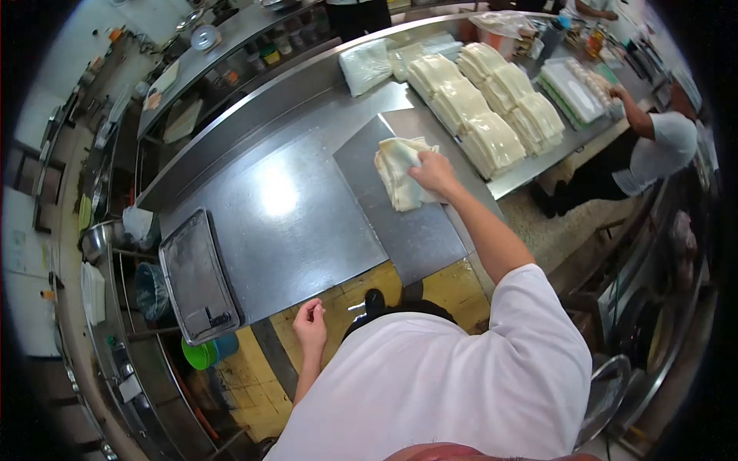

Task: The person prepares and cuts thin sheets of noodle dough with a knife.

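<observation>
My right hand (433, 170) reaches forward over the steel worktop, its fingers closed on a folded, off-white cloth (394, 175). The cloth lies crumpled at its edges, with a faint greenish patch near my fingers. Under it is a darker grey metal panel (419, 246) of the worktop. My left hand (310, 324) hangs low at the worktop's front edge, fingers curled in, with nothing visible in them. To the right of the cloth, a tray bears rows of stacked pale, flat sheets (469, 115) that look like dough or wrappers.
A dark rectangular tray (198, 276) sits at the worktop's left end, above a green bucket (200, 353). Plastic-wrapped packs (367, 67) lie at the back. On the right, a co-worker (661, 142) in a white shirt reaches to a tray of eggs (588, 88).
</observation>
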